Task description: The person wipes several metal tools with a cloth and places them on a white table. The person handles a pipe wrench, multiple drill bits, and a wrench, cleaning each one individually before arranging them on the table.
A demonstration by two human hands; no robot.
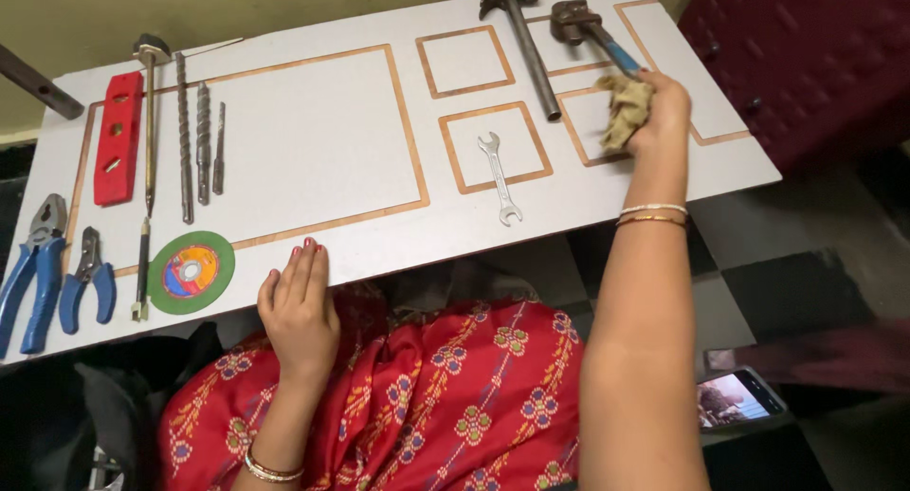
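White panelled surface (313, 140) carries blue-handled pliers (36, 263) and a green cutting disc (191, 271); left hand (300, 311) rests flat at its edge, fingers apart — right hand (659, 112) grip clamped on a tan cloth (626, 107) against the blue-handled pipe wrench (592, 31).

Light is even and moderately bright on the white board (313, 140); source not visible. Soft short shadows lie beside the hammer (526, 45) and drill bits (201, 136). No strong glare on the board. The floor (815, 292) at lower right is dim. The right hand (664, 107) and cloth (626, 107) are slightly motion-blurred. The phone screen (732, 398) glows, detail unreadable. Edges bow mildly, wide-angle.
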